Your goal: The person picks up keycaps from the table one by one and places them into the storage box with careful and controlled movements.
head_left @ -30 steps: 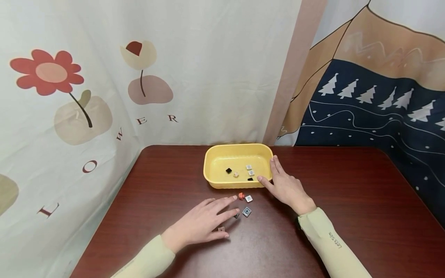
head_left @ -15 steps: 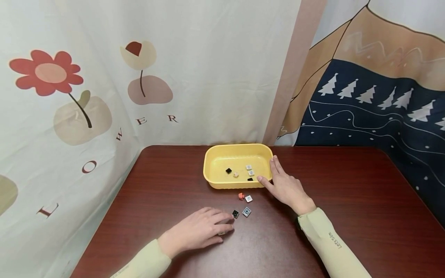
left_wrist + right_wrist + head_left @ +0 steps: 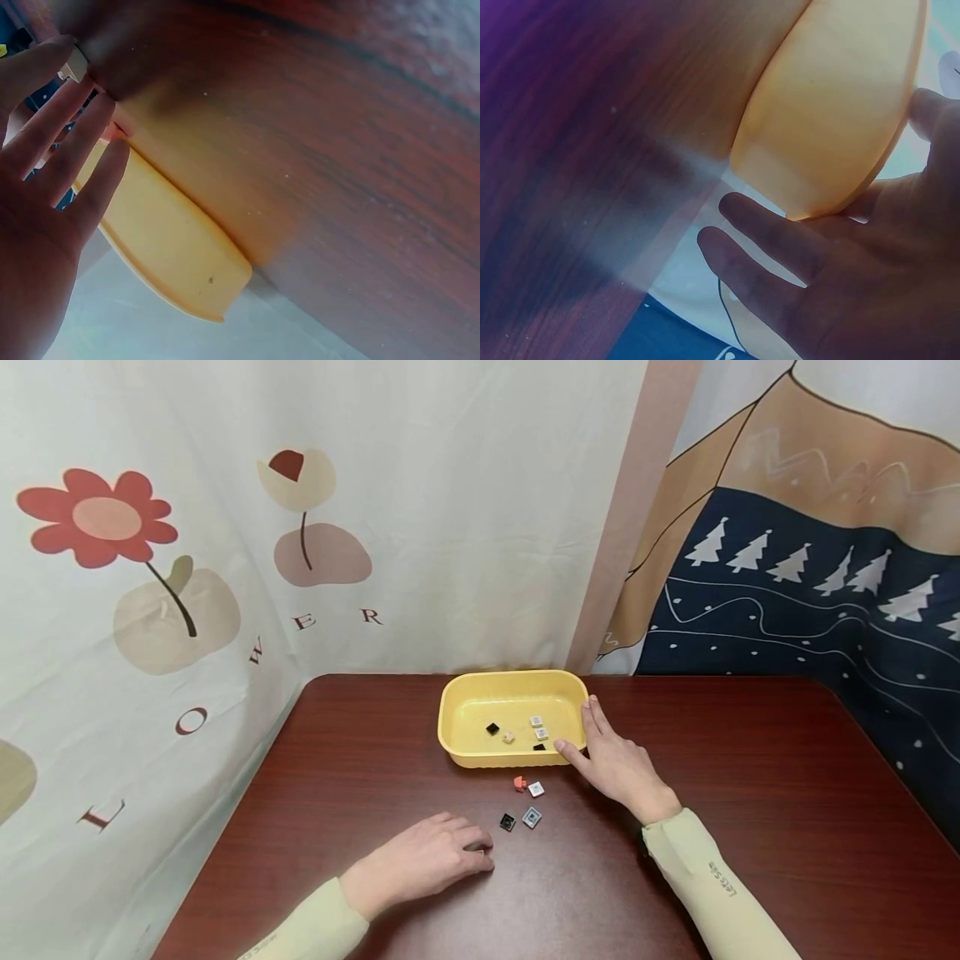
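Note:
My left hand (image 3: 431, 858) is low over the table, thumb and index fingertip pinching a small pale keycap (image 3: 76, 64), mostly hidden by the fingers in the head view. Just beyond those fingertips lie a black keycap (image 3: 507, 822) and a grey-blue one (image 3: 532, 817), both underside up. Closer to the yellow plastic basket (image 3: 480, 760) are a white keycap (image 3: 536, 789) and a small orange piece (image 3: 520, 784). With fingers extended, my right hand (image 3: 621, 767) rests against the basket's right end, its thumb at the front rim.
Inside the basket are several keycaps, among them a black one (image 3: 492, 728), a cream one (image 3: 508, 737) and a white one (image 3: 536, 722). The dark red wooden table (image 3: 750, 760) ends at a printed curtain (image 3: 465, 527) behind the basket.
My left hand has drawn back slightly toward me and its spread fingers have closed on the pale keycap. That uncovered the black keycap. The right hand and the basket have stayed put.

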`<state>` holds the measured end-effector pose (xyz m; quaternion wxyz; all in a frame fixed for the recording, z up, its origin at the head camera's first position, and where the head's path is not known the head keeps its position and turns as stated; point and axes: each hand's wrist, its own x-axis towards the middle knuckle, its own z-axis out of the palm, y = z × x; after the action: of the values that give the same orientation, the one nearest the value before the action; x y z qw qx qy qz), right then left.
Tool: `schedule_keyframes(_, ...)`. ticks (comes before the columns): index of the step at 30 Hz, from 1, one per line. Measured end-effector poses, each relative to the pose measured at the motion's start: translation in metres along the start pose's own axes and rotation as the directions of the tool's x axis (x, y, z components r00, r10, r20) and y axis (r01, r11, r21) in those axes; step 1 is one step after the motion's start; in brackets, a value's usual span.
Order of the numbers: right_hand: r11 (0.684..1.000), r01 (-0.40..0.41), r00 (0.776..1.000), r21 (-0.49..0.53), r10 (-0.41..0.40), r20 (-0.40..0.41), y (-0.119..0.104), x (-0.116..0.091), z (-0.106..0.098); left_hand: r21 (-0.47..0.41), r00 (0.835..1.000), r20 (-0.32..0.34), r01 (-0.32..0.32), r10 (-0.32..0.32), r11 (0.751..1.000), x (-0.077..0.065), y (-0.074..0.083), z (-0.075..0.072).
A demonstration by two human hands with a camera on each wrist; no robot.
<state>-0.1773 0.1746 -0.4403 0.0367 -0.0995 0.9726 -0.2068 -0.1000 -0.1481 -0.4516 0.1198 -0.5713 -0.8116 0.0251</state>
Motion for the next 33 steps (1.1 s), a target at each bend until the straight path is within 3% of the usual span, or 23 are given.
schedule_keyframes(8,1.000,0.000,1.000,0.002,0.000,-0.002,0.0004,0.0002,0.0006,0.012,1.000,0.017,-0.011,0.011,1.000,0.0002,0.0006,-0.0015)
schedule_keyframes(19,1.000,-0.005,1.000,0.001,0.005,0.003,0.0003,0.0002,0.0010,-0.020,1.000,-0.013,-0.022,0.022,1.000,0.0003,0.0002,-0.0014)
schedule_keyframes(28,1.000,0.007,1.000,-0.016,-0.007,-0.004,0.0001,0.0007,0.0024,0.008,0.999,0.030,-0.019,0.019,1.000,0.0017,0.0023,-0.0040)
schedule_keyframes(33,1.000,0.008,1.000,-0.014,-0.008,-0.006,0.0000,0.0003,0.0020,-0.009,1.000,-0.011,0.000,0.000,1.000,0.0063,0.0017,-0.0087)
